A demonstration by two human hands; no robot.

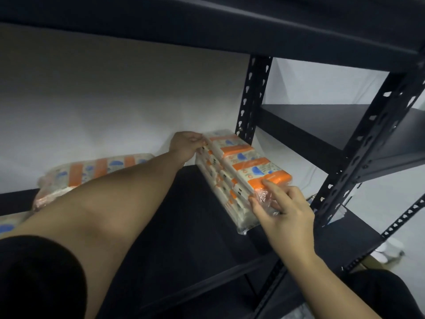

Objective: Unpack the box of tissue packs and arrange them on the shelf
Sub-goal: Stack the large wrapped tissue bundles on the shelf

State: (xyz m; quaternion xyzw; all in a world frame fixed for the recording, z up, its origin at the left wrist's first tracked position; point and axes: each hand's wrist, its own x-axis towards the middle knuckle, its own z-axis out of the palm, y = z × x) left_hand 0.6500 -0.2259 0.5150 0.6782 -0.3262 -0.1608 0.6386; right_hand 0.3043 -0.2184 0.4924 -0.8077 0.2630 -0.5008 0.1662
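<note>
I have the bundle of tissue packs [241, 173] between both hands, standing on its long edge on the dark shelf [184, 226], right beside the perforated upright post [251, 97] at the back. Its long axis runs from the far wall toward me and a little to my right, so one end faces the wall and the other faces my chest.

My left hand [186, 146] is at the far end, arm stretched almost straight across the shelf, fingers curled over the top back corner of the wrapping. My right hand [282, 208] is at the near end, wrist low and bent. Its fingers [271, 184] are spread on the orange end panel, and the thumb presses into the loose clear plastic below. That grip is narrow and is a pinch on the wrapper, not a full hold of the bundle. The right hand is much nearer my body; the left is at full reach.

What matters next, I think, is the gap between the bundle and the post. The bundle leans slightly, and it lies at a slant to the shelf's front edge. To square it I would push the near end to the right while the far hand keeps the back corner in place.

A second bundle [92, 171] lies flat on the shelf to my left, well apart from this one and partly hidden behind my left forearm. I cannot see the box.
</note>
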